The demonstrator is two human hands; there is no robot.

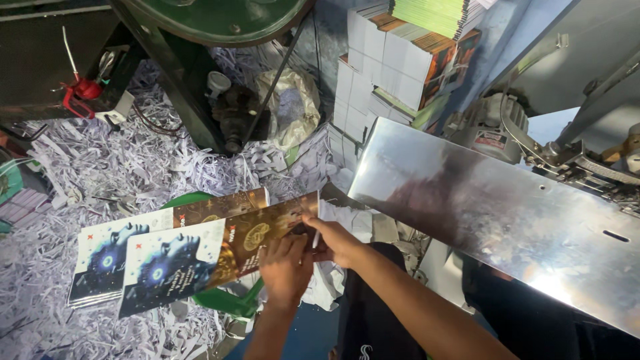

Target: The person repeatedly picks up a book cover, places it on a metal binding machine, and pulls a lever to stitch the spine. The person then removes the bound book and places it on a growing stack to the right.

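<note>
Landmark: the shiny metal machine table (507, 220), slanting across the right side.
Left hand (285, 270): just left of the table's near corner, fingers curled onto the right end of the printed cover sheet (213, 253), gripping it.
Right hand (337, 241): between the left hand and the table edge, fingers pinched on the same end of the sheet.
Printed cover sheet: left of the table, lying over a green stool (220, 297), blue face design at its far end.
Second sheet stack (133, 250): farther left, partly under the held sheet.
Paper shreds (87, 180): covering the floor left of the table.
Stacked booklets (400, 60): beyond the table's far edge.
</note>
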